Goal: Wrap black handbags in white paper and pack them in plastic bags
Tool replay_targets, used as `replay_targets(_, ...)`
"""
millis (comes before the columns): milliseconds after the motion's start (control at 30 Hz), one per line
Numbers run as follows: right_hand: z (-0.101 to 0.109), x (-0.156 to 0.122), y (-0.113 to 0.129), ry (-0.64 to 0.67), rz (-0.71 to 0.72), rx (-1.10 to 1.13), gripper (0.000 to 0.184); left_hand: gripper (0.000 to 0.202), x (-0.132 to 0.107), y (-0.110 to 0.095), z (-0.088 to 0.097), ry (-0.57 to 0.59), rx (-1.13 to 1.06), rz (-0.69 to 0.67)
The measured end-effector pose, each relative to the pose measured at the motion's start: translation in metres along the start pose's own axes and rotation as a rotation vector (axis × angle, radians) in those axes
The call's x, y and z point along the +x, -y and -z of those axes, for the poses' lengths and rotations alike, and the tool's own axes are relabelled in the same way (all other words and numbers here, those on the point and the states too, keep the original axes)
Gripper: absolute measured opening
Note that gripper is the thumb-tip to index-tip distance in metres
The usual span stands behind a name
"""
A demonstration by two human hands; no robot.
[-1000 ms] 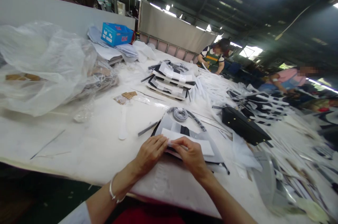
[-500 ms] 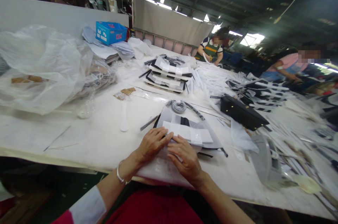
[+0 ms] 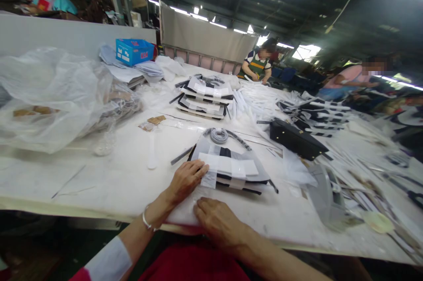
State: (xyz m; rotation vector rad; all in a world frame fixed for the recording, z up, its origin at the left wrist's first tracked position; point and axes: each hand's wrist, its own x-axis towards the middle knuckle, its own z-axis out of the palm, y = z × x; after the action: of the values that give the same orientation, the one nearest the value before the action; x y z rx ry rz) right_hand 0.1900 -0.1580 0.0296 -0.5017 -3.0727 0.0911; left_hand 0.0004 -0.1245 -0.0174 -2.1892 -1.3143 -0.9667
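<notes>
My left hand [image 3: 185, 178] lies flat, fingers stretched out, on the near edge of a grey, black and white folded bag piece [image 3: 231, 166] wrapped in clear plastic. My right hand [image 3: 216, 221] rests palm down at the table's front edge [image 3: 99, 215], on the white plastic flap [image 3: 185, 210] below that piece. Its fingers are slightly curled and hold nothing that I can see. A grey coiled cord [image 3: 218, 135] sits at the far end of the piece.
A stack of similar black and white pieces [image 3: 205, 98] lies further back. A black bag [image 3: 295, 140] sits to the right. A large clear plastic sack [image 3: 56, 91] fills the left. A blue box [image 3: 134, 50] stands behind. Two people work at the far side.
My right hand has slid back from the wrapped piece toward the table's front edge. My left hand stays on the piece's near corner. The camera has shifted slightly.
</notes>
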Motion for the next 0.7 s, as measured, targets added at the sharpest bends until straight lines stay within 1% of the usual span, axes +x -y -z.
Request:
replay_targets(67, -0.002, 0.01, 0.005, 0.029, -0.005, -0.091, 0.01, 0.04, -0.001, 0.0, -0.001, 0.006, 0.009, -0.004)
replay_targets(133, -0.008, 0.017, 0.007, 0.001, -0.017, -0.138, 0.008, 0.041, -0.001, 0.001, -0.002, 0.008, 0.016, -0.002)
replay_targets(200, -0.017, 0.02, 0.004, -0.072, -0.032, -0.146, 0.008, 0.042, -0.002, 0.002, -0.003, 0.01, 0.021, 0.003)
replay_targets(267, -0.027, 0.02, -0.004, -0.171, -0.054, -0.118, 0.013, 0.044, -0.002, 0.003, -0.003, 0.017, 0.025, 0.004)
replay_targets(367, -0.033, 0.01, -0.019, -0.314, -0.036, 0.0, 0.017, 0.045, -0.003, 0.002, -0.002, 0.018, 0.035, -0.004)
replay_targets(433, -0.027, -0.005, -0.027, -0.391, 0.022, 0.116, 0.019, 0.044, -0.002, -0.006, 0.0, 0.009, 0.048, -0.01)
replay_targets(500, -0.011, -0.025, -0.031, -0.456, 0.056, 0.195, 0.022, 0.043, -0.002, -0.019, 0.003, 0.014, 0.059, -0.009)
replay_targets(600, 0.016, -0.054, -0.032, -0.545, 0.041, 0.166, 0.021, 0.039, -0.002, -0.042, 0.007, 0.038, 0.064, -0.004)
replay_targets(667, 0.027, -0.065, -0.03, -0.575, 0.019, 0.11, 0.018, 0.034, -0.002, -0.053, 0.01, 0.042, 0.062, -0.009)
replay_targets(700, 0.029, -0.067, -0.028, -0.571, 0.01, 0.101, 0.017, 0.031, -0.002, -0.057, 0.01, 0.044, 0.06, -0.012)
